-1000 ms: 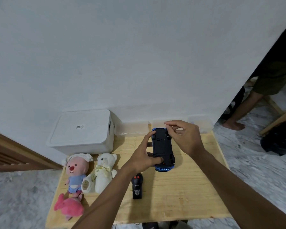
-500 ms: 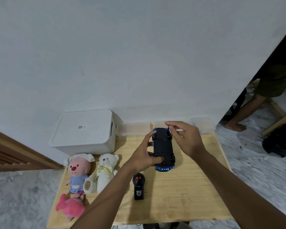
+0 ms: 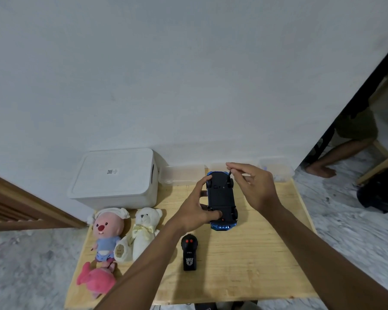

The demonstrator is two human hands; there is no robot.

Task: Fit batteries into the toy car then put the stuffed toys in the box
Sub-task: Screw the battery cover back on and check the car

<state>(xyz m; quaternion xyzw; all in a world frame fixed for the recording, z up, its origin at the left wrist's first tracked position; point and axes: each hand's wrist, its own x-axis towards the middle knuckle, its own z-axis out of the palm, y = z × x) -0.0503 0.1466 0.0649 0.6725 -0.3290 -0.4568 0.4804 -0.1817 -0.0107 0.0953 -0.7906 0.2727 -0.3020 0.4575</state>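
Observation:
The blue toy car (image 3: 221, 195) lies upside down on the wooden table (image 3: 244, 265), black underside up. My left hand (image 3: 195, 211) grips its left side, thumb on the near end. My right hand (image 3: 253, 186) pinches a thin dark tool (image 3: 229, 173) whose tip points at the far end of the underside. Three stuffed toys lie at the table's left: a pink-faced one in a blue shirt (image 3: 108, 233), a white bear (image 3: 143, 231) and a pink one (image 3: 96, 280). The white box (image 3: 114, 175) stands behind them with its lid on. No batteries are visible.
A black remote control (image 3: 189, 251) lies near the table's middle, just below the car. Clear plastic containers (image 3: 184, 174) line the back edge against the wall. Another person's leg (image 3: 336, 155) is on the floor to the right.
My right hand's fingers have drawn together over the car's far end, and the thin tool now shows between them. My left hand keeps its hold on the car.

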